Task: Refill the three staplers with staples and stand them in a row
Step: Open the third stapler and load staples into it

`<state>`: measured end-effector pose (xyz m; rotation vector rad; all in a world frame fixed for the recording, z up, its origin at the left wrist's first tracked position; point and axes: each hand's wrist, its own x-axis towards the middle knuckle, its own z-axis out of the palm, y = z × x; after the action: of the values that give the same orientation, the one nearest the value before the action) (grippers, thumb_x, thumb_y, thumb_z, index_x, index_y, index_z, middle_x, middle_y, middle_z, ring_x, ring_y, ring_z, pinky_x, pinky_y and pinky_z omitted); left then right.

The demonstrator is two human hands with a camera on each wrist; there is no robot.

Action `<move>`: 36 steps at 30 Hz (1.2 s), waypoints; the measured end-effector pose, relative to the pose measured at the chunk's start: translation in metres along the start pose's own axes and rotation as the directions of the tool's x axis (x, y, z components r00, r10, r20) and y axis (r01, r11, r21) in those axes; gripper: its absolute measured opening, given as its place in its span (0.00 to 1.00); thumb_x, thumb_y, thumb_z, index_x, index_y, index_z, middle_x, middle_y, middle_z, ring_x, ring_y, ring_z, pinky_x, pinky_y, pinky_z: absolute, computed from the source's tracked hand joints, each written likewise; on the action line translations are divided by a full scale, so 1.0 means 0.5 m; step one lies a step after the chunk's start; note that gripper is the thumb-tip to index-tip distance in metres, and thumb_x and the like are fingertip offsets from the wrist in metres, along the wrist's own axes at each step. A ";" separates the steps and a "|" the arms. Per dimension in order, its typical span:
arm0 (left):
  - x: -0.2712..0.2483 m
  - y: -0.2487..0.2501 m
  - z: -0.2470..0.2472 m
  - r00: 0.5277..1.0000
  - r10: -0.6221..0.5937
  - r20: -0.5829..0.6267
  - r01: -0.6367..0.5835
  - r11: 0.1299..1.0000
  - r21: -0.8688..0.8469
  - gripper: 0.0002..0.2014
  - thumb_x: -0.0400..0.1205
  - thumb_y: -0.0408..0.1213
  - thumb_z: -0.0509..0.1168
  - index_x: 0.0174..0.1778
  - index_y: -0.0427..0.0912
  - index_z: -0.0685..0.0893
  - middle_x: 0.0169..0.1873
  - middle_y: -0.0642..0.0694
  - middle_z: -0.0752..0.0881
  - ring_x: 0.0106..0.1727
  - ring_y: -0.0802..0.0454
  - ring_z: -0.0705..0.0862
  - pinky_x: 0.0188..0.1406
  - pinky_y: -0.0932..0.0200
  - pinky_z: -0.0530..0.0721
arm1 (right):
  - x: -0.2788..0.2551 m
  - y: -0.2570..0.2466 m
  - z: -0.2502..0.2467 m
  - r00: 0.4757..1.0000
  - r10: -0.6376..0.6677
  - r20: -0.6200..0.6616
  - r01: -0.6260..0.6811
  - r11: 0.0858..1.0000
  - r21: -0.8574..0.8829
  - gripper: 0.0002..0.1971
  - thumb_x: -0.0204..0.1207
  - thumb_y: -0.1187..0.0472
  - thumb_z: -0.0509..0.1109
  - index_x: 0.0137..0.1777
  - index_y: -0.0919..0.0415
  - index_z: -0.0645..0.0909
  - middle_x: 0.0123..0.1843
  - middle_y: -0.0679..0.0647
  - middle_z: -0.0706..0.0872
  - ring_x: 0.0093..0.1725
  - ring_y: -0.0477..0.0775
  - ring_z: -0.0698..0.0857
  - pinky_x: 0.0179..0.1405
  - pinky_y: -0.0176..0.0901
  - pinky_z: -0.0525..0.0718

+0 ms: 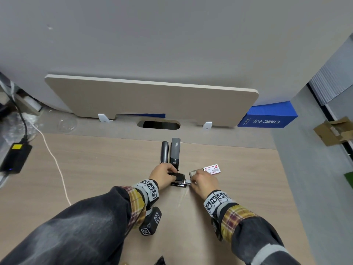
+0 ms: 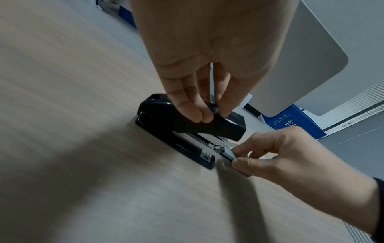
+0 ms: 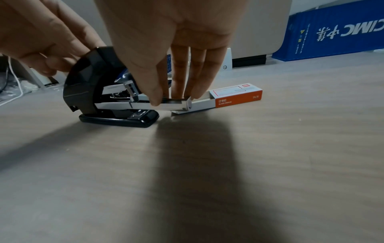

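Note:
A small black stapler (image 1: pixel 178 179) lies on the wooden table (image 1: pixel 95 169) with its top cover raised. My left hand (image 1: pixel 170 174) pinches that cover (image 2: pixel 220 126) between thumb and fingers (image 2: pixel 195 113). The metal staple magazine (image 3: pixel 143 105) sticks out of the front. My right hand (image 1: pixel 191 181) pinches its tip, thumb (image 3: pixel 153 92) in front and fingers behind. A red and white staple box (image 1: pixel 212 169) lies just right of it, its inner tray (image 3: pixel 202 102) slid out. A dark stapler (image 1: pixel 164 152) and a grey stapler (image 1: pixel 175 153) sit side by side behind my left hand.
A black power adapter (image 1: pixel 15 159) and a white cable (image 1: pixel 55 161) lie at the left. A beige divider panel (image 1: pixel 152 100) and a cable hole (image 1: pixel 158 124) close the back. A blue box (image 1: pixel 267 117) stands back right. The table's right edge (image 1: pixel 282 169) drops to the floor.

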<state>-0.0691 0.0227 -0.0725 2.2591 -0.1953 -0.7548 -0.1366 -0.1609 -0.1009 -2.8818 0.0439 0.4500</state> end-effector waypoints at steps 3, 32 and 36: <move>0.003 -0.002 0.003 1.000 0.001 -0.011 -0.001 1.000 -0.021 0.09 0.73 0.30 0.71 0.40 0.51 0.85 0.50 0.47 0.87 0.41 0.51 0.83 0.52 0.53 0.87 | 0.005 0.000 -0.001 1.000 -0.014 0.018 0.014 1.000 0.012 0.11 0.79 0.52 0.64 0.55 0.50 0.86 0.57 0.52 0.82 0.62 0.57 0.80 0.51 0.47 0.81; 0.006 -0.012 0.008 1.000 0.008 -0.017 -0.009 0.999 -0.053 0.11 0.70 0.36 0.77 0.47 0.44 0.87 0.49 0.50 0.86 0.51 0.55 0.83 0.52 0.61 0.81 | -0.032 0.007 0.013 0.990 0.003 -0.141 0.006 0.998 0.068 0.05 0.63 0.63 0.74 0.38 0.55 0.85 0.45 0.53 0.82 0.46 0.60 0.83 0.33 0.47 0.82; 0.004 -0.010 0.007 1.000 0.002 -0.017 -0.003 0.998 -0.055 0.11 0.71 0.36 0.77 0.47 0.45 0.87 0.49 0.51 0.86 0.52 0.54 0.83 0.53 0.60 0.82 | -0.033 0.006 0.012 0.991 0.007 -0.132 0.004 0.996 0.084 0.06 0.67 0.63 0.71 0.42 0.55 0.86 0.48 0.54 0.82 0.50 0.60 0.82 0.37 0.48 0.82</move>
<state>-0.0697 0.0233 -0.0788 2.2120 -0.1675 -0.7306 -0.1543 -0.1627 -0.1022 -2.8239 0.0848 0.2503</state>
